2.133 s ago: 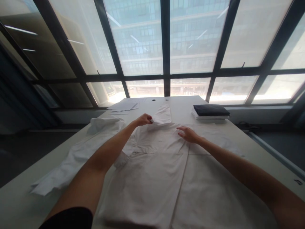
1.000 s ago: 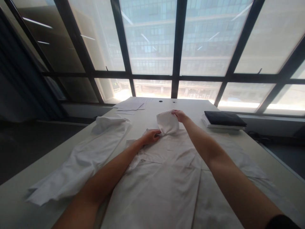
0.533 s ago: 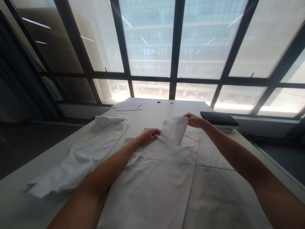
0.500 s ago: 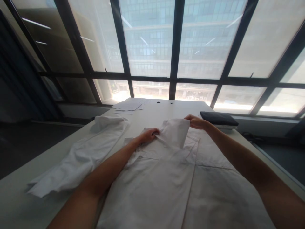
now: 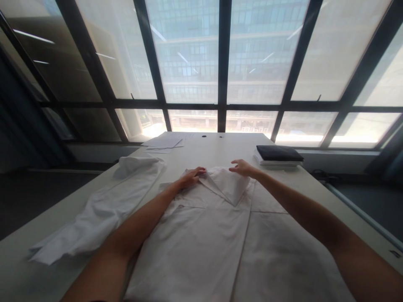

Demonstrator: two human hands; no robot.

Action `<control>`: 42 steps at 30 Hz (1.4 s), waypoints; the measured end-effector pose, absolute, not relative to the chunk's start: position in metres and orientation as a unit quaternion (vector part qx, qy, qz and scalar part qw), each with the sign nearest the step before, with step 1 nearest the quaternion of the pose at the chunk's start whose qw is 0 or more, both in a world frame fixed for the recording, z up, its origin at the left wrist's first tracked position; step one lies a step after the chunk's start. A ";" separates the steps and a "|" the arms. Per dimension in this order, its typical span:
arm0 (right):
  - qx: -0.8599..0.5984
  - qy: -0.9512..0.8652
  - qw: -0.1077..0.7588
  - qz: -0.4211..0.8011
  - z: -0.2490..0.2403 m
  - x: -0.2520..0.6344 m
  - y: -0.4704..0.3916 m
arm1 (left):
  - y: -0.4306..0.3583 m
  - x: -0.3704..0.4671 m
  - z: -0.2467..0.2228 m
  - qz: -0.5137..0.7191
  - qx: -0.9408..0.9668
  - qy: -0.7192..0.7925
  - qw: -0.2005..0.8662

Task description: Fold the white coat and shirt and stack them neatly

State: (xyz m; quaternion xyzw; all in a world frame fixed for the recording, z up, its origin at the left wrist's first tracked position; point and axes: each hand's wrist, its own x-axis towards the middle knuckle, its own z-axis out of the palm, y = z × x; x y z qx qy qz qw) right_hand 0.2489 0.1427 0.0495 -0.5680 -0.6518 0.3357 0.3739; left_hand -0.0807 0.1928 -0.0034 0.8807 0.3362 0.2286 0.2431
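Note:
A white collared shirt (image 5: pixel 195 243) lies spread over the near part of the table, its collar (image 5: pixel 231 184) pointing toward the windows. One pointed collar flap is folded down over the front. My left hand (image 5: pixel 190 177) rests at the left side of the collar, fingers stretched out against the cloth. Just above the collar's right side is my right hand (image 5: pixel 243 168), its fingers apart with no cloth visibly gripped. Another piece of white cloth (image 5: pixel 103 209), long and crumpled, lies left of my left forearm.
The white table (image 5: pixel 201 153) reaches to tall windows with dark frames (image 5: pixel 222 63). Sheets of paper (image 5: pixel 163 142) lie at its far left. A folded black cloth (image 5: pixel 280 153) sits on folded white cloth at the far right. A dark curtain (image 5: pixel 28 117) hangs at the left.
The collar, held raised between both hands before, now lies folded down on the shirt. My right hand has let go of its edge and moved slightly left. My left hand's fingers have loosened.

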 end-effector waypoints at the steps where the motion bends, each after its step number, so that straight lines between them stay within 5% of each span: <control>1: -0.571 -0.634 0.388 0.348 0.050 0.240 0.144 | 0.193 -0.080 -0.003 0.231 0.881 0.334 0.242; 11: -0.462 -0.609 0.434 0.477 0.079 0.310 0.085 | 0.196 -0.075 -0.007 0.237 0.885 0.340 0.213; 17: -0.433 -0.596 0.357 0.575 0.074 0.369 0.006 | 0.200 -0.074 -0.012 0.252 0.883 0.338 0.207; 27: -0.498 -0.673 0.262 0.480 0.052 0.378 -0.031 | 0.202 -0.076 -0.014 0.251 0.889 0.327 0.198; 34: -0.460 -0.541 0.431 0.557 0.057 0.378 -0.046 | 0.204 -0.076 -0.015 0.251 0.892 0.324 0.189; 42: -0.477 -0.554 0.352 0.585 0.057 0.389 -0.069 | 0.202 -0.074 -0.014 0.256 0.886 0.334 0.196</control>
